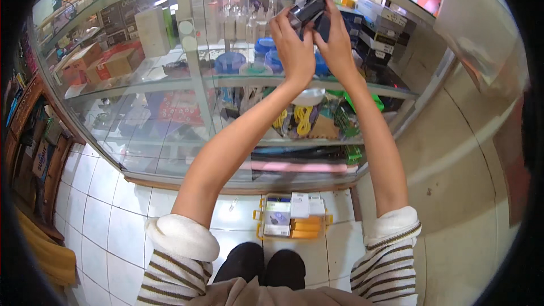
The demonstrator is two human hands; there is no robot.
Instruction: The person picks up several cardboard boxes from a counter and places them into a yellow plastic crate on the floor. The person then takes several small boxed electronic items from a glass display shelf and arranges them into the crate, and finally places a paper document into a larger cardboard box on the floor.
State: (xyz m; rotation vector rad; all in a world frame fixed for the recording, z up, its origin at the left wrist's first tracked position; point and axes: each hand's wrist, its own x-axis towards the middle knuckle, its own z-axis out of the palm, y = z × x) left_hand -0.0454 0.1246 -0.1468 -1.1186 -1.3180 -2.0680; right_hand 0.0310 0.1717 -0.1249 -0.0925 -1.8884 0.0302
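Observation:
Both my arms reach up and forward to a glass display cabinet [195, 73]. A small black-and-grey box-shaped thing [307, 10] is tilted between my hands; its exact kind I cannot make out. My left hand [294, 45] closes on its left and near side. My right hand [338, 38] grips it from the right, with the fingertips at its upper right corner. Behind and below the hands are the cabinet's shelves, with blue round containers [231, 62] just left of my left wrist.
Several small boxes fill a clear yellow-handled bin [277, 221] on the white tiled floor [124, 198], in front of my feet. Yellow coiled cables [303, 120] lie on a lower shelf. A plastic bag [481, 34] hangs at the right; a wooden shelf [42, 130] stands left.

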